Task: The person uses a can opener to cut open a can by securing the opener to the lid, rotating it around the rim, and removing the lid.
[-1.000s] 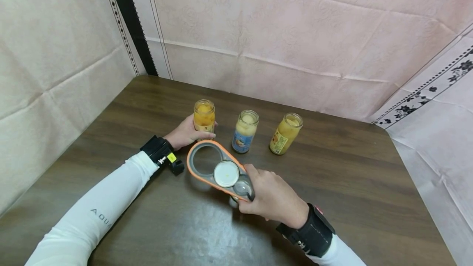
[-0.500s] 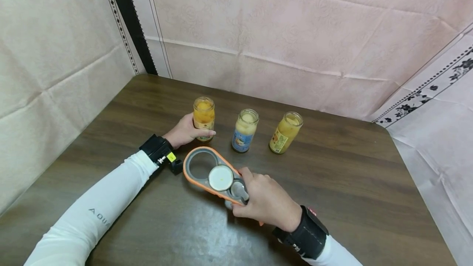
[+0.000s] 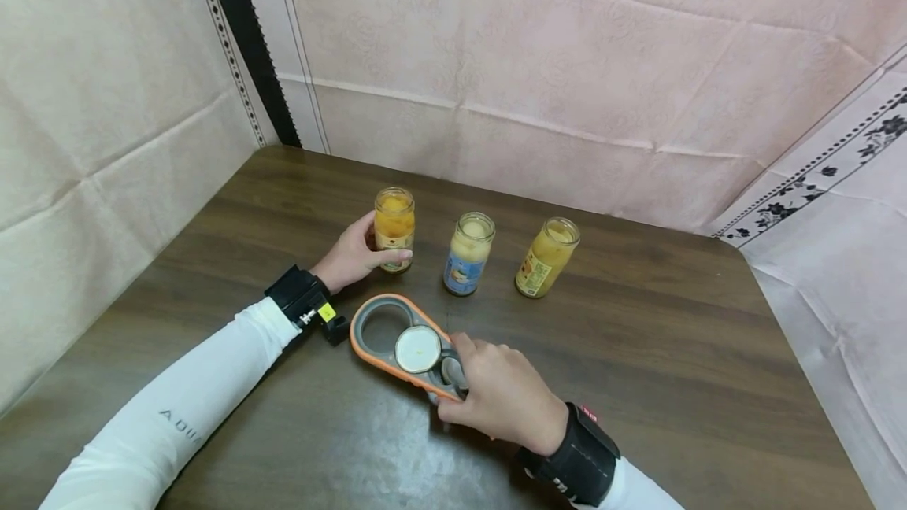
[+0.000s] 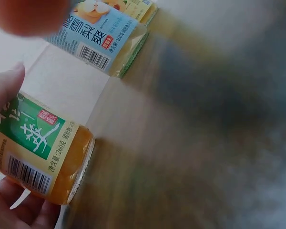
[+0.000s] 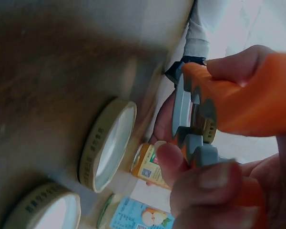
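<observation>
My left hand (image 3: 350,254) grips an open jar of orange fruit (image 3: 394,220) standing on the table, thumb across its front and fingers behind. In the left wrist view its label is green and cream. Lower and to the right, my right hand (image 3: 505,396) holds an orange and grey jar opener (image 5: 257,102) with round holes of different sizes. A metal lid (image 3: 418,349) sits in the opener's middle hole, its white inside facing up. Under the opener, two gold-rimmed lids (image 5: 109,145) lie on the table in the right wrist view; in the head view they are hidden.
Right of the held jar stand two more lidless jars, one with a blue label (image 3: 464,270) and one with a yellow label (image 3: 548,258). The brown wooden table (image 3: 673,337) meets cloth-covered walls (image 3: 567,85) at its back and sides.
My right hand and the opener have moved left and down in the head view, away from the jars. My left hand keeps its grip on the orange fruit jar.
</observation>
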Action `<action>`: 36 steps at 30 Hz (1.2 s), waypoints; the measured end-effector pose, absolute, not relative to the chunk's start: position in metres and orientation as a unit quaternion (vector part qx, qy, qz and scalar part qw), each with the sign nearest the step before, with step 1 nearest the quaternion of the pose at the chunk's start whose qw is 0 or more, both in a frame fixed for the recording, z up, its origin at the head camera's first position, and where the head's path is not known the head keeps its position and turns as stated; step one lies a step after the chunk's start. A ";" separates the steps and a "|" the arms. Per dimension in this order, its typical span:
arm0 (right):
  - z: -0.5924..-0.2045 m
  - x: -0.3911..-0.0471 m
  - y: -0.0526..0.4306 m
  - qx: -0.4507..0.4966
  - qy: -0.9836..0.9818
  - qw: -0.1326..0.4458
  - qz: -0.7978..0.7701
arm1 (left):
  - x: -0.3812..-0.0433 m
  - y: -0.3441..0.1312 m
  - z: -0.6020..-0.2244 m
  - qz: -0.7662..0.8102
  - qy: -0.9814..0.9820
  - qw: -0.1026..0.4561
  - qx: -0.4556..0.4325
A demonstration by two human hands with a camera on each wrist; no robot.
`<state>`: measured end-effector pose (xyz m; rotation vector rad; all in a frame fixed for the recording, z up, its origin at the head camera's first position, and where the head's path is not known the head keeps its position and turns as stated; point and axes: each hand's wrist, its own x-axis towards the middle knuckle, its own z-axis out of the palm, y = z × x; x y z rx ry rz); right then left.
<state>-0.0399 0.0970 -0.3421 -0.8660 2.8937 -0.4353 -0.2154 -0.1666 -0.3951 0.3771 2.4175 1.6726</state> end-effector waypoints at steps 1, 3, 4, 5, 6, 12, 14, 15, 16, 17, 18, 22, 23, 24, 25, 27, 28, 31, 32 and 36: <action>-0.342 -0.040 0.096 -0.278 0.947 0.059 -0.150 | -0.214 -0.168 -0.395 0.558 0.815 0.089 0.127; -0.342 -0.039 0.095 -0.269 0.945 0.082 -0.165 | -0.213 -0.171 -0.396 0.552 0.819 0.092 0.130; -0.342 -0.039 0.094 -0.267 0.945 0.089 -0.169 | -0.212 -0.172 -0.396 0.548 0.821 0.094 0.132; -0.342 -0.038 0.093 -0.265 0.944 0.093 -0.174 | -0.211 -0.174 -0.397 0.543 0.823 0.095 0.135; -0.342 -0.038 0.093 -0.266 0.943 0.094 -0.177 | -0.210 -0.175 -0.397 0.539 0.825 0.096 0.138; -0.343 -0.037 0.094 -0.292 0.935 0.091 -0.179 | -0.203 -0.186 -0.396 0.529 0.830 0.095 0.148; -0.343 -0.037 0.094 -0.307 0.930 0.094 -0.179 | -0.201 -0.190 -0.394 0.540 0.824 0.092 0.146; -0.343 -0.037 0.094 -0.312 0.928 0.096 -0.178 | -0.200 -0.192 -0.393 0.547 0.819 0.091 0.146; -0.343 -0.037 0.093 -0.316 0.927 0.098 -0.178 | -0.199 -0.194 -0.393 0.553 0.816 0.089 0.144; -0.344 -0.037 0.093 -0.318 0.926 0.099 -0.178 | -0.198 -0.197 -0.392 0.557 0.813 0.087 0.144; -0.344 -0.036 0.093 -0.319 0.925 0.101 -0.179 | -0.197 -0.198 -0.392 0.562 0.811 0.087 0.141; -0.344 -0.036 0.093 -0.318 0.921 0.109 -0.195 | -0.195 -0.204 -0.394 0.575 0.800 0.088 0.144; -0.344 -0.036 0.093 -0.317 0.920 0.116 -0.201 | -0.195 -0.205 -0.394 0.581 0.796 0.088 0.144; -0.343 -0.036 0.093 -0.315 0.918 0.123 -0.205 | -0.195 -0.206 -0.394 0.588 0.791 0.090 0.142; -0.342 -0.035 0.094 -0.314 0.917 0.131 -0.207 | -0.195 -0.207 -0.394 0.598 0.784 0.091 0.141; -0.340 -0.035 0.095 -0.308 0.916 0.152 -0.207 | -0.196 -0.208 -0.392 0.620 0.766 0.098 0.137; -0.340 -0.035 0.095 -0.310 0.915 0.160 -0.204 | -0.196 -0.209 -0.391 0.632 0.756 0.103 0.136; -0.337 -0.034 0.097 -0.326 0.911 0.170 -0.188 | -0.196 -0.210 -0.388 0.664 0.725 0.120 0.135; -0.337 -0.033 0.098 -0.335 0.909 0.169 -0.183 | -0.196 -0.210 -0.388 0.671 0.718 0.124 0.136; -0.337 -0.031 0.100 -0.377 0.896 0.157 -0.175 | -0.196 -0.210 -0.388 0.667 0.725 0.105 0.132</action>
